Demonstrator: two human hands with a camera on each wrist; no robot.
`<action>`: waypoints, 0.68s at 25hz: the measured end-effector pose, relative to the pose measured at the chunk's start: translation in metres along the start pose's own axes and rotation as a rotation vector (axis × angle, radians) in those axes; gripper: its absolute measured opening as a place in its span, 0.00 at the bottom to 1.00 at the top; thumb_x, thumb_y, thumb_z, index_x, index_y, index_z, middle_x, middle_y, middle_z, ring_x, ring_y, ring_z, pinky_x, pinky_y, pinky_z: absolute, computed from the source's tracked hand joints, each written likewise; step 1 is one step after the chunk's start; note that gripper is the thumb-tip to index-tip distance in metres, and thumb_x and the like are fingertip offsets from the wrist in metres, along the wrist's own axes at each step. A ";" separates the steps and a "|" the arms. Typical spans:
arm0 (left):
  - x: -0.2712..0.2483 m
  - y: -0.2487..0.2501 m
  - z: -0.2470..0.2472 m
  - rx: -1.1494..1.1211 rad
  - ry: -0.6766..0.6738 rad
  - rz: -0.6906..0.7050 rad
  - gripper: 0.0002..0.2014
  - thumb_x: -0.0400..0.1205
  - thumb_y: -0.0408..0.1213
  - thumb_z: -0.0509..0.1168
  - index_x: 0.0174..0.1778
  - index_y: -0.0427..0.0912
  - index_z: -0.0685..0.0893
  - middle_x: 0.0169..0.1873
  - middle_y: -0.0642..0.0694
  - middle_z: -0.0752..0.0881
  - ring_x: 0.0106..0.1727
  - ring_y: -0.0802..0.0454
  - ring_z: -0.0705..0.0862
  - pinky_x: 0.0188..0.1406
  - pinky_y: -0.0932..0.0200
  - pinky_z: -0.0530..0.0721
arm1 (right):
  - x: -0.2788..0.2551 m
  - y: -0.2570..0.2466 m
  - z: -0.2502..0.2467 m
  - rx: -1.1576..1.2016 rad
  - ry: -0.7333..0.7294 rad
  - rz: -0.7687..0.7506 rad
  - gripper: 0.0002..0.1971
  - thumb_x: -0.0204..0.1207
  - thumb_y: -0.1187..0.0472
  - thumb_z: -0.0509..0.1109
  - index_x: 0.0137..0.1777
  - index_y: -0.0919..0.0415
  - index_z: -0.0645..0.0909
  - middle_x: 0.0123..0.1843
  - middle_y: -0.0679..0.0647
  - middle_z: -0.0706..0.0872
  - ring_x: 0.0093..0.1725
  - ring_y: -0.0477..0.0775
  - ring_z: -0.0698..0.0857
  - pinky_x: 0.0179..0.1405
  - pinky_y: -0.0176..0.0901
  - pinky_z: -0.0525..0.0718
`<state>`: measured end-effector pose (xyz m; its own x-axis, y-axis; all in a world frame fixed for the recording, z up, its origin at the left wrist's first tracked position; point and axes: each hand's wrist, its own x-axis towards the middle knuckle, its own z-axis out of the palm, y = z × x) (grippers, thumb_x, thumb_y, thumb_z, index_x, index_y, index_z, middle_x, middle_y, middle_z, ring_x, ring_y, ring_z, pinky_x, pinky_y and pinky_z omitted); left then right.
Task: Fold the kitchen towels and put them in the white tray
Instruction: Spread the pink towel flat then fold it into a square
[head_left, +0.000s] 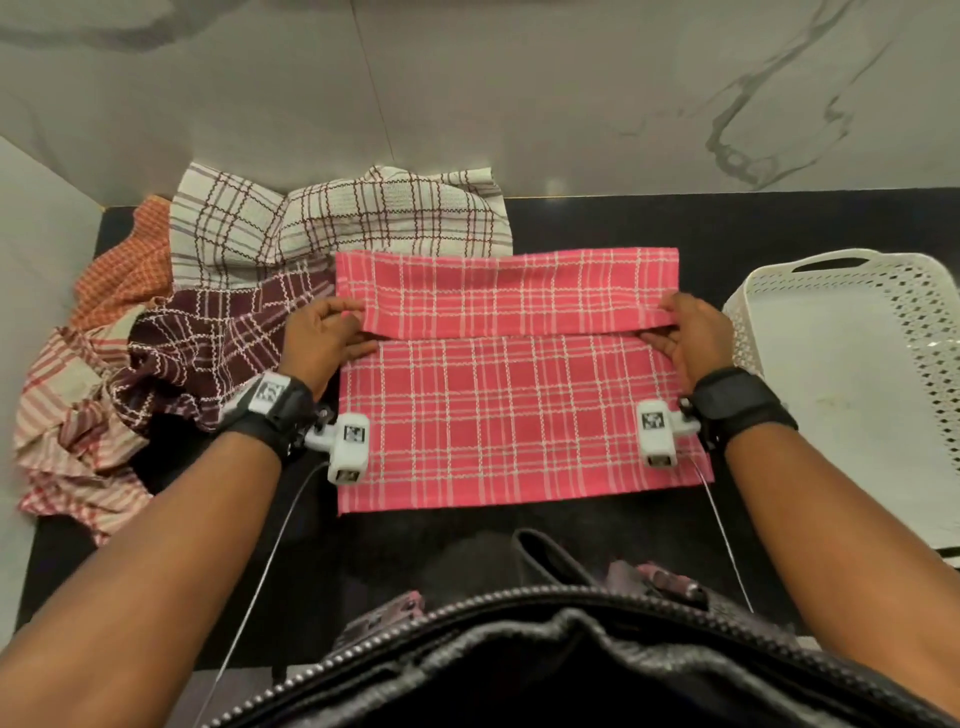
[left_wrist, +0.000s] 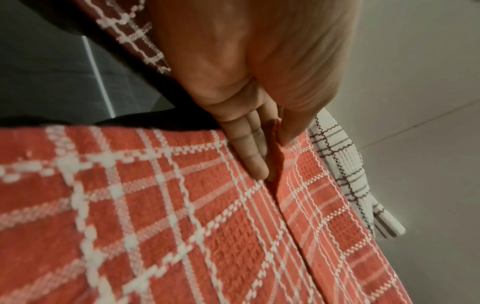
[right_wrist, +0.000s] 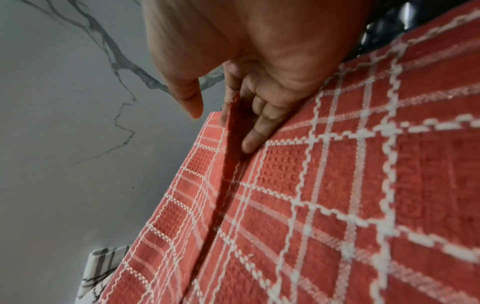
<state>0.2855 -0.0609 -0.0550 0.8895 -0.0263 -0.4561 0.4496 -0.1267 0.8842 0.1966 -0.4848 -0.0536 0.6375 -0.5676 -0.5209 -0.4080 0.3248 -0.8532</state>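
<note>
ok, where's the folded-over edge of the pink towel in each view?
Head: the folded-over edge runs left-right across the pink towel, between left hand and right hand.
Left wrist: centre-right, running down from the fingers.
Right wrist: centre-left, running down from the fingers.
Shared landmark: white checked towel.

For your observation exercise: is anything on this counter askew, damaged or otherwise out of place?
Nothing looks damaged or spilled. The pink towel lies square, its far flap folded over evenly, with the left hand and right hand pinching its ends. Only the unfolded towels on the left lie crumpled in a heap. The white tray holds no towel.
</note>
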 end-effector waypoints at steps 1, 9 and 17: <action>0.015 0.007 0.002 0.014 0.020 0.003 0.04 0.85 0.26 0.66 0.53 0.35 0.84 0.45 0.44 0.93 0.44 0.42 0.92 0.46 0.49 0.94 | 0.012 -0.005 0.008 0.007 0.006 -0.003 0.04 0.80 0.62 0.69 0.44 0.60 0.82 0.46 0.58 0.87 0.47 0.57 0.89 0.40 0.44 0.90; 0.069 0.034 0.008 0.082 0.105 0.009 0.07 0.84 0.26 0.67 0.57 0.34 0.85 0.44 0.38 0.87 0.35 0.49 0.89 0.43 0.49 0.94 | 0.055 -0.019 0.040 -0.118 0.042 -0.086 0.03 0.80 0.65 0.71 0.44 0.62 0.82 0.40 0.54 0.83 0.46 0.56 0.85 0.34 0.39 0.89; -0.032 0.018 -0.020 -0.106 0.062 0.007 0.14 0.86 0.29 0.67 0.66 0.41 0.80 0.46 0.36 0.91 0.44 0.41 0.92 0.47 0.50 0.93 | -0.033 -0.010 -0.025 -0.184 -0.057 -0.155 0.08 0.81 0.64 0.69 0.58 0.58 0.82 0.55 0.56 0.89 0.47 0.53 0.91 0.44 0.45 0.90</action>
<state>0.2661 -0.0425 -0.0226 0.8946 0.0353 -0.4454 0.4463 -0.0211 0.8947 0.1635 -0.4879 -0.0278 0.7357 -0.5545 -0.3890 -0.4112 0.0908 -0.9070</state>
